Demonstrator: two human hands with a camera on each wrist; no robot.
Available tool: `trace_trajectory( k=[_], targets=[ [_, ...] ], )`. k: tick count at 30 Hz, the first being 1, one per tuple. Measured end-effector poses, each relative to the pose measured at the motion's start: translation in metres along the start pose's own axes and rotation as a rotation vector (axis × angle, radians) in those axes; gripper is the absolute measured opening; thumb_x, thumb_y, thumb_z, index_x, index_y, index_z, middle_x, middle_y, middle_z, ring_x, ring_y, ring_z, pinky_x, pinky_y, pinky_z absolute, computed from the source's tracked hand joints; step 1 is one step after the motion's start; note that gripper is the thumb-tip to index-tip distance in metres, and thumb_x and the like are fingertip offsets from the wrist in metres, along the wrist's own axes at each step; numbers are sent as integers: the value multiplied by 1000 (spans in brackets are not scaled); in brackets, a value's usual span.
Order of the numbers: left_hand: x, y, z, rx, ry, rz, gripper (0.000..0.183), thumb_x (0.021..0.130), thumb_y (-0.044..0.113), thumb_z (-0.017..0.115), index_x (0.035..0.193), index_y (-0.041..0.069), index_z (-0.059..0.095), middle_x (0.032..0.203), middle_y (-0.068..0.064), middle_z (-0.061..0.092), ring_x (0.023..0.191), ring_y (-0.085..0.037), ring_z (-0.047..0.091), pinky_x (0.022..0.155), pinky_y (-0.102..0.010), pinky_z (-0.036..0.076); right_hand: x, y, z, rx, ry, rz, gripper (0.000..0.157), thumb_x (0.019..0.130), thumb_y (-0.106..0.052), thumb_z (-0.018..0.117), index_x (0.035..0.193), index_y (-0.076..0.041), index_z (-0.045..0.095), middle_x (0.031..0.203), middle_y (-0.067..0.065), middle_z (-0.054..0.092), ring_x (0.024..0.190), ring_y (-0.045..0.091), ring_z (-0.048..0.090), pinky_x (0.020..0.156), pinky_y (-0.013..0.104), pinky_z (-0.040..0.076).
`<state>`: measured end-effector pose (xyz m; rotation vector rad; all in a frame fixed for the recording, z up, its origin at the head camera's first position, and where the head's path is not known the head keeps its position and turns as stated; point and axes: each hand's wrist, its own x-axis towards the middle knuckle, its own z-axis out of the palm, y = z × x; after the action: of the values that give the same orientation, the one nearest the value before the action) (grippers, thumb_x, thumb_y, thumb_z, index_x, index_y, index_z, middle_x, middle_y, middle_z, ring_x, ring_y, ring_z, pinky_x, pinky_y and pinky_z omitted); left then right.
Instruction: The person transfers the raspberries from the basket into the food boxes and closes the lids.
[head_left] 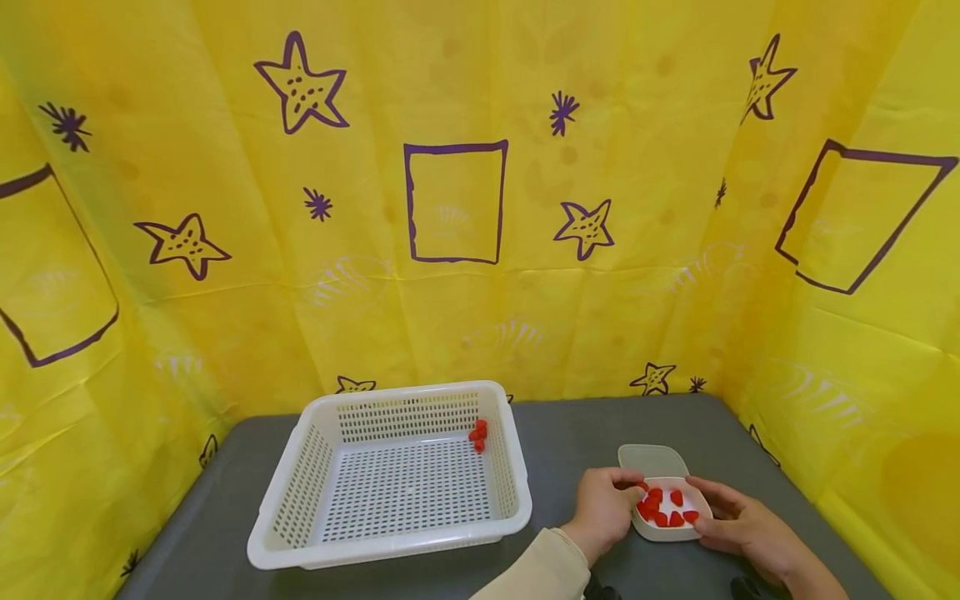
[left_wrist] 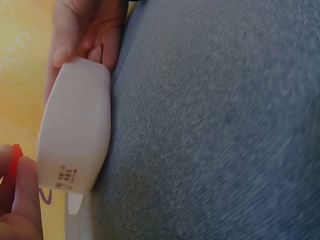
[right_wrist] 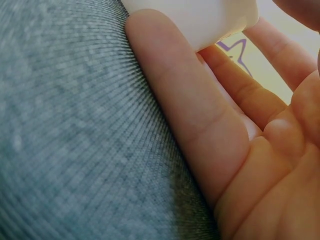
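Note:
On the right of the table stands a small white box (head_left: 672, 534) with rounded corners, several red raspberries (head_left: 661, 518) lying inside. My left hand (head_left: 604, 510) is at the box's left edge. Between its thumb and finger it pinches a raspberry (left_wrist: 16, 156), bumpy in the left wrist view. My right hand (head_left: 750, 529) grips the box from its right side, thumb near the front and fingers toward the back. In the right wrist view the fingers (right_wrist: 190, 95) lie along the box wall. A translucent lid (head_left: 651, 459) extends behind the box.
A large white slotted basket (head_left: 390, 546) stands to the left, with several raspberries (head_left: 479, 435) in its far right corner. Dark grey cloth (head_left: 570, 433) covers the table. Yellow patterned curtains (head_left: 457, 325) hang at the back and both sides.

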<state>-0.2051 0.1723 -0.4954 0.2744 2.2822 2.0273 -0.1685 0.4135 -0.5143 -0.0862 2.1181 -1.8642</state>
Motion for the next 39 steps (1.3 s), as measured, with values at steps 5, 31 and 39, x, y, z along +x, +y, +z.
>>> trace_trajectory(
  k=[5,31,39],
  targets=[
    [0,3,-2,29,-30,23,18,83,-3,76,98,7,80,82,7,69,73,-3,60,68,-20,53,0,0,0,4,-5,-6,63,100,-11,61,151,6,29,146,19,42,111,25,57,92,43,52],
    [52,123,-182,180,-518,290,88,86,25,81,154,45,29,157,21,25,140,-19,37,103,-39,42,0,-3,2,-14,9,16,63,100,-12,61,152,3,30,147,25,37,111,25,55,91,42,52],
    [74,65,-250,223,-504,68,37,93,9,71,129,10,66,126,-3,64,113,-24,61,93,-41,50,1,-3,4,-13,9,36,63,100,-13,62,152,3,30,148,25,35,112,25,55,92,43,51]
  ],
)
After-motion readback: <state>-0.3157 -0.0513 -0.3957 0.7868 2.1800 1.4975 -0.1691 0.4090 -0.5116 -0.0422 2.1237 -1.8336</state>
